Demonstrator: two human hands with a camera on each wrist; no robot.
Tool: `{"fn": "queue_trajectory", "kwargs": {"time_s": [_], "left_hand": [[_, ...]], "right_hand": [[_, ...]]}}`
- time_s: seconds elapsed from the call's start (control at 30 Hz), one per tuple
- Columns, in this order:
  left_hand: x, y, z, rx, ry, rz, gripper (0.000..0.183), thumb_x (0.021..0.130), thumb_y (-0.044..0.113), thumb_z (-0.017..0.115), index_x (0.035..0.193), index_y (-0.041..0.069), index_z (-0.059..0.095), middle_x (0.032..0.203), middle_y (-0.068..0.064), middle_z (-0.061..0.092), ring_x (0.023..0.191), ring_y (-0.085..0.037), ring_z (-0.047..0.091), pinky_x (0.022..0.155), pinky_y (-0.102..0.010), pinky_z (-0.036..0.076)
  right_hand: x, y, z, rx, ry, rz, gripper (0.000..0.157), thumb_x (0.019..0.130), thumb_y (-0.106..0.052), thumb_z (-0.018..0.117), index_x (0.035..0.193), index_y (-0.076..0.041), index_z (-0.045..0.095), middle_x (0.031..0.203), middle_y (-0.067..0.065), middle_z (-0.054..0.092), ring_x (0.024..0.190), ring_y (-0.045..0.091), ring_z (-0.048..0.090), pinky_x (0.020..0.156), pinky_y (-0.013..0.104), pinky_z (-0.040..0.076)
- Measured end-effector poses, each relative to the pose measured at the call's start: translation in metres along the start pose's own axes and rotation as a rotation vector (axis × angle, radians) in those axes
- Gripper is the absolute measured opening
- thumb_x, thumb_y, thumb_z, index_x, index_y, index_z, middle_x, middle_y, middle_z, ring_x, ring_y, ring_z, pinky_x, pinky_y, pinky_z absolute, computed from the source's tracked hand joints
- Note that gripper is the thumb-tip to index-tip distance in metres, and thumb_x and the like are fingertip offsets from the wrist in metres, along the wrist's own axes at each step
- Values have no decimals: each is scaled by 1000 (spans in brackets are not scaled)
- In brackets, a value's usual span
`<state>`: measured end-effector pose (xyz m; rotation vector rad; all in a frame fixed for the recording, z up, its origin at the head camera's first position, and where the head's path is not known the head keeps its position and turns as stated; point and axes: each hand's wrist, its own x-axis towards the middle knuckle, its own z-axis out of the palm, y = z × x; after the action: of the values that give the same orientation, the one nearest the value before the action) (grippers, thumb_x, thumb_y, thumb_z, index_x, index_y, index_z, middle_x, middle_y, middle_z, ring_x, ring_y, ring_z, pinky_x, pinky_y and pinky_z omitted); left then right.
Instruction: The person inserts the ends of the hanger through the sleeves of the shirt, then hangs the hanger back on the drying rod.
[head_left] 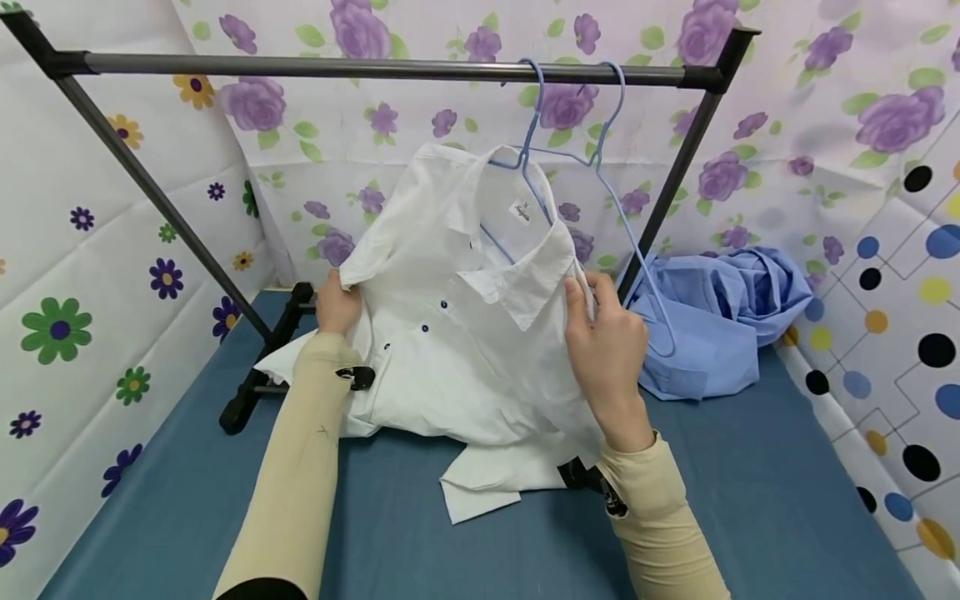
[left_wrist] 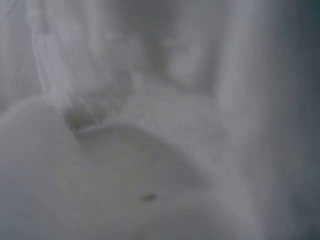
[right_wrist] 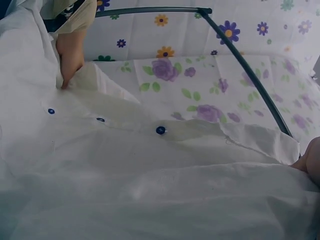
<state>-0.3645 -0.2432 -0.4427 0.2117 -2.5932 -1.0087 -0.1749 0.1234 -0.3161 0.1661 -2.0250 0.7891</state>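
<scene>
A white button-up shirt [head_left: 427, 375] hangs with its open collar [head_left: 525, 287] around a blue hanger [head_left: 529, 133] hooked on the rack's bar. My left hand [head_left: 337, 304] grips the shirt at its left side, by the short sleeve. On the other side, my right hand [head_left: 611, 350] pinches the fabric just beside the collar, thumb in front. Dark buttons [right_wrist: 160, 130] run down the front in the right wrist view, where the left hand [right_wrist: 71, 57] shows at upper left. White cloth [left_wrist: 135, 160] fills the left wrist view and hides that hand.
A dark metal rack [head_left: 315, 67] spans the table [head_left: 405, 542]. Right of the shirt, a second blue hanger [head_left: 626, 217] hangs bare from the bar. Crumpled blue cloth [head_left: 697, 333] lies behind its lower end. Flowered sheets [head_left: 300, 175] line the back and left.
</scene>
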Motion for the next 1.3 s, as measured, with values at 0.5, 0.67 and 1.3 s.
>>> {"fn": "queue_trajectory", "kwargs": {"time_s": [0.5,0.67,1.3], "left_hand": [[-12,6,10,-30,-147,-98,42,97,29,39,129,2,45,114,-28,55,98,-43,55,83,-54,42],[-9,4,5,-13,-236,-91,49,94,27,48,136,3,38,122,-28,51,105,-44,51,88,-55,40],[-10,59,-114,-73,-409,103,83,84,45,65,145,11,21,140,-20,33,124,-41,35,92,-56,35]], "right_hand": [[0,-3,-3,30,-11,-24,31,92,-34,58,98,-4,66,60,12,61,42,24,49,42,39,37],[1,-1,-5,46,-29,-32,31,92,-33,58,100,-4,66,67,13,64,46,25,52,44,39,39],[20,-7,-53,276,-53,-143,29,88,-9,63,115,-1,60,96,14,60,90,21,57,71,23,46]]}}
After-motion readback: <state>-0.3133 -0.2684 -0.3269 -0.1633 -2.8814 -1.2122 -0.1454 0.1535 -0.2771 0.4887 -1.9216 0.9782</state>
